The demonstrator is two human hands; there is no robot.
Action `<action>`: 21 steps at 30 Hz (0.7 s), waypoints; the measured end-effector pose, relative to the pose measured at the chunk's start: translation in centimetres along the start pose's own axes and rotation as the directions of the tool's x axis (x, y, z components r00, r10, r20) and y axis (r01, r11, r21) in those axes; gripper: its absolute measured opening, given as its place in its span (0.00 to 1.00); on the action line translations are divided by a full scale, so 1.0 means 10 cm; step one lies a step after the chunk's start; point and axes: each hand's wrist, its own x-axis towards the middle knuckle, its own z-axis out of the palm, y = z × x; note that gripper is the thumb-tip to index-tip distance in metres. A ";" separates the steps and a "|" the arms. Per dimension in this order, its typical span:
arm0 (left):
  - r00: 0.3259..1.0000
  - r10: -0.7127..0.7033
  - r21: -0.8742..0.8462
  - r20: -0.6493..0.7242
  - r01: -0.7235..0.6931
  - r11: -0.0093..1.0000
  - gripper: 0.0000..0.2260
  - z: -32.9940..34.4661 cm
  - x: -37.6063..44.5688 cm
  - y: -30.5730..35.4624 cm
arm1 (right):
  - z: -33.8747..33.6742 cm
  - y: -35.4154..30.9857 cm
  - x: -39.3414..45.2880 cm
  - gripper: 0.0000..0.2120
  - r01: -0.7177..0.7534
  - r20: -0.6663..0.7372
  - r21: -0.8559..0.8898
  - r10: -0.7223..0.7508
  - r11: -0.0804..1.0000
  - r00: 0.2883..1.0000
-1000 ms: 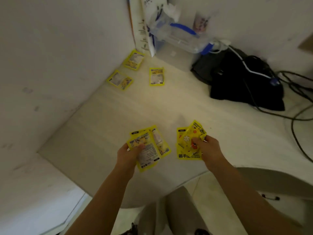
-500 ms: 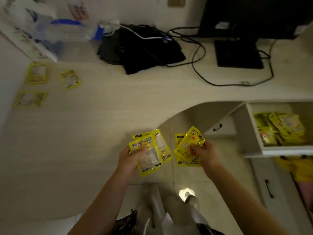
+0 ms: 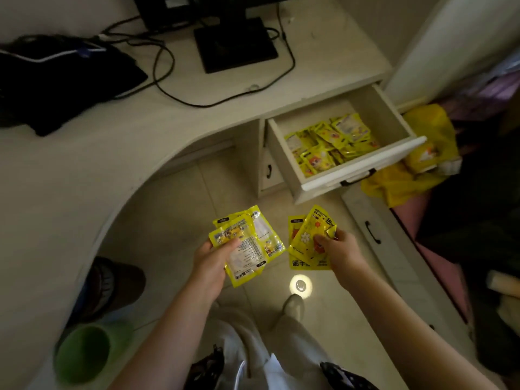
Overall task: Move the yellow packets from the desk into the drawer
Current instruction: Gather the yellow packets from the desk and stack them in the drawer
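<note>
Compared with half a second ago, the view has turned more to the right: the three packets at the far left of the desk have gone out of view, and the open drawer point(image 3: 363, 175) now shows almost whole, nearer the middle of the picture. Both hands with their packets sit in nearly the same place as before — low in the centre, over the floor.

Now from large to small. The pale desk point(image 3: 70, 175) curves around the left and the top. On it lie a black bag point(image 3: 56, 88), a black monitor stand point(image 3: 236, 43) and a dark cable point(image 3: 213, 104). The drawer is pulled out under the right end of the desk, and a heap of yellow packets point(image 3: 326, 147) lies inside it. A yellow plastic bag point(image 3: 408, 181) lies just right of the drawer front. A green bin point(image 3: 81, 353) stands at the lower left.

The left hand point(image 3: 211, 260) grips a fan of packets point(image 3: 247, 249), the thumb pressed on top. The right hand point(image 3: 340, 249) pinches a second bunch of packets point(image 3: 306, 240), the fingers curled round its right edge. Both bunches are held below the drawer and apart from it.
</note>
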 end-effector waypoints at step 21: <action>1.000 -0.025 0.072 -0.010 0.026 0.997 0.09 1.97 0.99 0.45 | -1.08 -1.00 1.36 0.08 -0.066 -0.077 0.108 0.075 0.992 0.994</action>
